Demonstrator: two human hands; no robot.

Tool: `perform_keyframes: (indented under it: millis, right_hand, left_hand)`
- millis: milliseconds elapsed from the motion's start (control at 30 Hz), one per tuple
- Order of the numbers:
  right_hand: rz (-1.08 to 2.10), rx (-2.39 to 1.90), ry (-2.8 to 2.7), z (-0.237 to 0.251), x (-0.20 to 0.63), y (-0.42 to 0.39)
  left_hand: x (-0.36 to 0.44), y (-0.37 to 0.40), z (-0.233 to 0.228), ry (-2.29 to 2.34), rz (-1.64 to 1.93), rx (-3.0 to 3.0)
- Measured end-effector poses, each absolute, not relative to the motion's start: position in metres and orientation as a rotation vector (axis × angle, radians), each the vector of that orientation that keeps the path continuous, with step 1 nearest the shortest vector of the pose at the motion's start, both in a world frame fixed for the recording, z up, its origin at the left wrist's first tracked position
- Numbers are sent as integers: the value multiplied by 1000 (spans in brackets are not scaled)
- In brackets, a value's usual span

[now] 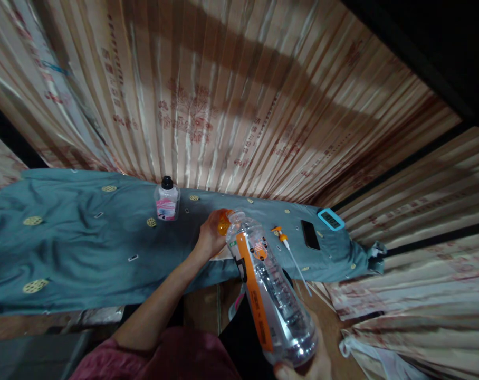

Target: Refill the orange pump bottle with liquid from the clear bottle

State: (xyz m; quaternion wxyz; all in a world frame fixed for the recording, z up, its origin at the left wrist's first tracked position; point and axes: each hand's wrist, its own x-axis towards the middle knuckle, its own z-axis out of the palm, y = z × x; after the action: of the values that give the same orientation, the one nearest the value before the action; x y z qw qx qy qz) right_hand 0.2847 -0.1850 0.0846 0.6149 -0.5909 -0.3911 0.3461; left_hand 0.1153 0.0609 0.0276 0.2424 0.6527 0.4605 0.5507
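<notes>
Right hand [306, 359] cups the base of the clear plastic bottle [269, 285], tilted over the table [65, 248] edge, while left hand [210, 235] fingers close on its orange cap [222, 222]; looks light, slick, squashy, best held mid-body

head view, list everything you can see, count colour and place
large bottle: 1, clear with orange label, tilted, centre foreground
cap: 1, orange, at the large bottle's mouth
small bottle: 1, clear, black cap, pink label, upright on the cloth
pump tube: 1, orange and white, lying on the cloth
phone: 1, black, flat on the cloth
timer: 1, teal frame, right end of the cloth
cloth: 1, teal with gold spots
curtain: striped beige, behind
left hand: grip on the cap
right hand: grip on the large bottle's base
</notes>
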Motion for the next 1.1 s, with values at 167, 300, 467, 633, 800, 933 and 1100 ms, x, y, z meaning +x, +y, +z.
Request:
perform_keyframes:
  millis: [167,300,467,633,800,933,1100]
  right_hand:
    - [786,-1355,-911,79,287,-186]
    - [797,-1350,-901,77,285,-186]
    - [802,-1356,-892,77,283,-186]
    - [794,-1367,-893,79,285,-186]
    - [796,-1376,-905,81,286,-185]
    - [797,-1381,-914,82,285,-184]
    - [807,-1379,-923,82,283,-184]
  left_hand:
    - [115,60,29,1230,1497,1770]
    - [115,59,30,1234,1494,1761]
    - [114,59,31,1247,1480,1779]
    - [114,60,31,1249,1482,1799]
    - [115,59,31,1246,1492,1788]
    - [115,59,31,1244,1491,1789]
    - [114,60,31,1252,1476,1796]
